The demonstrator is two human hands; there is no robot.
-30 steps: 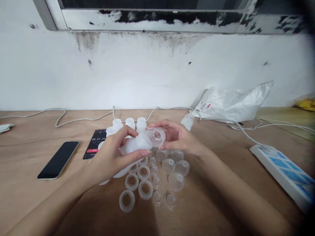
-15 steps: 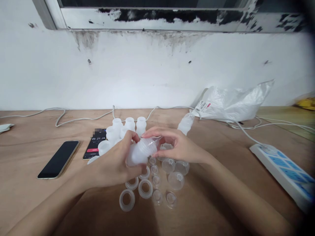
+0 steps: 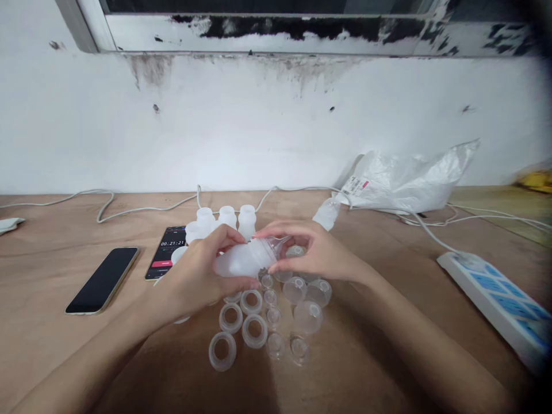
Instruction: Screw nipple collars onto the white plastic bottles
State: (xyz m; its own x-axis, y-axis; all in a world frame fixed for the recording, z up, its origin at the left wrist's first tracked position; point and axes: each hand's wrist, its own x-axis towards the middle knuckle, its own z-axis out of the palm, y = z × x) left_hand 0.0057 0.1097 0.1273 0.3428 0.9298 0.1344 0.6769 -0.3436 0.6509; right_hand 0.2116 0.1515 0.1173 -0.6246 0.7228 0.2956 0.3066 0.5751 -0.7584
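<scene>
My left hand (image 3: 198, 270) is wrapped round the body of a frosted white baby bottle (image 3: 239, 261), which lies nearly level above the table. At the bottle's right end, the fingers and thumb of my right hand (image 3: 308, 250) close round its collar and clear nipple (image 3: 278, 246). Behind my left hand stand several open white bottles (image 3: 247, 221). Below the held bottle lie several translucent collar rings (image 3: 254, 331), a column of small clear nipples (image 3: 275, 345) and, further right, domed clear caps (image 3: 308, 316). A capped bottle (image 3: 326, 214) is tilted beyond my right hand.
Two phones are on the left, one dark (image 3: 102, 280) and one with a running timer (image 3: 170, 253). A clear plastic bag (image 3: 401, 181) rests against the wall. On the right is a power strip (image 3: 495, 305), with a white cable (image 3: 431, 230) along the table's back.
The held bottle has turned from tilted to nearly level, and my left hand has shifted slightly left with it. My right hand stays at the nipple end.
</scene>
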